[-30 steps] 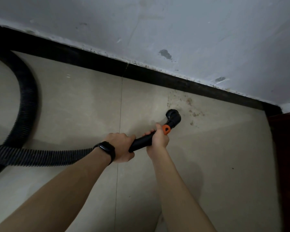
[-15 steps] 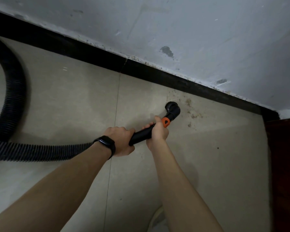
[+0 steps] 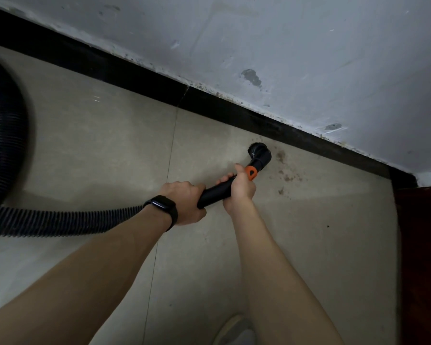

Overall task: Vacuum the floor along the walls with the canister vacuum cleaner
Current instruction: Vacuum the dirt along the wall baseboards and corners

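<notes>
Both hands hold the vacuum's black handle tube (image 3: 215,194). My left hand (image 3: 184,202), with a black watch on its wrist, grips the tube's rear end where the ribbed hose (image 3: 60,220) joins. Further forward, my right hand (image 3: 239,189) grips it just behind the orange clip (image 3: 251,172). The round black nozzle (image 3: 259,155) points down at the beige tile floor, close to the black skirting (image 3: 234,113). Brown dirt specks (image 3: 285,174) lie on the tile just right of the nozzle. The canister itself is out of view.
The hose loops away along the left edge (image 3: 3,125). A grey scuffed wall (image 3: 284,46) rises above the skirting. A dark red-brown door or panel (image 3: 423,257) closes the corner on the right. A pale shoe tip (image 3: 237,329) shows at the bottom.
The nozzle has moved up the tile toward the skirting, past part of the dirt patch. Both hands keep the same grip on the tube.
</notes>
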`<state>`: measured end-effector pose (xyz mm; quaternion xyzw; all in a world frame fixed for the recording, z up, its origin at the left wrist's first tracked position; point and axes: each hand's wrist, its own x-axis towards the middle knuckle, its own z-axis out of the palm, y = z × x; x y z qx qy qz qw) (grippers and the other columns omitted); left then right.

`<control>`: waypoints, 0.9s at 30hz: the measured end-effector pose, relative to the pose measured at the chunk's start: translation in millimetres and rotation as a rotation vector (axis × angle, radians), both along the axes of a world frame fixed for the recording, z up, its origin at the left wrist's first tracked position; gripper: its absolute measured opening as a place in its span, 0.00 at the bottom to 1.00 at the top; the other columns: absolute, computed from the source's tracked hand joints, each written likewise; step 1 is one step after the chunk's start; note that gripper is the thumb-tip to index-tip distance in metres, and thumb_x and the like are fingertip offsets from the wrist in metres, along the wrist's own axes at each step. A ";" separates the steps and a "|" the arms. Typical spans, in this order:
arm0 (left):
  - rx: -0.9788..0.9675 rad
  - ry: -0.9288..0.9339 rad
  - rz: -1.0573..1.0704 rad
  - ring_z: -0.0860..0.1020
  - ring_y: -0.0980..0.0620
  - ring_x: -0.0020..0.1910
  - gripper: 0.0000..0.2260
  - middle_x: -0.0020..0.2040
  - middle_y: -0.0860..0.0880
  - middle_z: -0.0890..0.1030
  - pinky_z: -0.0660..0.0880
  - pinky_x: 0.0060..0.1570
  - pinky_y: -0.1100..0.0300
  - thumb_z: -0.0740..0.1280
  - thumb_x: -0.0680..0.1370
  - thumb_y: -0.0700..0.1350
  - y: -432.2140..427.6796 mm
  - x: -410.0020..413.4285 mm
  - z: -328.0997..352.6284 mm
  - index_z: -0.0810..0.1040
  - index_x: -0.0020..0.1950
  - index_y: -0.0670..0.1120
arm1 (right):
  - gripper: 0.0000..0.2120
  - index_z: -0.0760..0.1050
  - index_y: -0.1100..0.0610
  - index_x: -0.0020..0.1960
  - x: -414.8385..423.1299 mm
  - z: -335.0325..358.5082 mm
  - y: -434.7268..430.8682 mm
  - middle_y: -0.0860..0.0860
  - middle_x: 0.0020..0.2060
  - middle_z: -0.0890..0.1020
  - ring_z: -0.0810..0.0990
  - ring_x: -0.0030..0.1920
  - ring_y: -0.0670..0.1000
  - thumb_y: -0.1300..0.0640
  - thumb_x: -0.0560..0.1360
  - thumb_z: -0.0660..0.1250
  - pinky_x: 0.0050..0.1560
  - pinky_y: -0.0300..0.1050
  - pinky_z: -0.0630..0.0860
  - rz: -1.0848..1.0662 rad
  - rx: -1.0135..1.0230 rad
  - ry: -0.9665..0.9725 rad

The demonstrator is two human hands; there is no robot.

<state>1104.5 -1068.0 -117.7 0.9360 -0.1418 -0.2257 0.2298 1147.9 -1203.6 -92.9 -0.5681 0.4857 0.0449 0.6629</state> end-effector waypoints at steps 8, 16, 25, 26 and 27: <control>-0.057 0.016 0.049 0.76 0.48 0.38 0.14 0.41 0.51 0.75 0.72 0.38 0.57 0.64 0.76 0.56 -7.8 12.5 -0.9 0.70 0.57 0.51 | 0.08 0.73 0.60 0.46 19.5 -1.0 -8.0 0.50 0.29 0.74 0.73 0.25 0.49 0.59 0.79 0.70 0.34 0.47 0.77 0.021 -0.001 -0.001; -0.146 0.073 0.138 0.76 0.47 0.40 0.13 0.43 0.51 0.75 0.74 0.41 0.56 0.65 0.76 0.53 -11.1 15.8 6.0 0.70 0.58 0.51 | 0.09 0.71 0.59 0.44 34.1 1.3 -9.2 0.50 0.27 0.73 0.72 0.24 0.49 0.59 0.79 0.70 0.31 0.44 0.76 0.034 -0.002 -0.005; -0.096 0.038 0.187 0.74 0.48 0.39 0.15 0.43 0.51 0.74 0.70 0.37 0.57 0.65 0.75 0.52 28.6 9.2 10.0 0.71 0.60 0.50 | 0.08 0.71 0.59 0.44 31.1 6.5 34.9 0.51 0.27 0.73 0.72 0.24 0.50 0.60 0.79 0.69 0.31 0.45 0.77 0.054 0.021 -0.004; -0.087 0.047 0.201 0.75 0.47 0.40 0.15 0.43 0.51 0.74 0.71 0.38 0.57 0.65 0.75 0.53 35.6 6.6 9.8 0.71 0.60 0.50 | 0.08 0.71 0.59 0.46 29.6 7.0 42.7 0.52 0.28 0.74 0.73 0.24 0.50 0.59 0.79 0.69 0.32 0.46 0.78 0.079 0.010 0.007; -0.081 0.062 0.219 0.75 0.47 0.40 0.15 0.43 0.51 0.75 0.72 0.38 0.57 0.65 0.75 0.53 43.5 3.8 9.8 0.71 0.59 0.50 | 0.08 0.71 0.60 0.47 28.0 6.7 50.8 0.53 0.29 0.75 0.75 0.25 0.51 0.58 0.79 0.69 0.33 0.47 0.80 0.112 0.002 0.011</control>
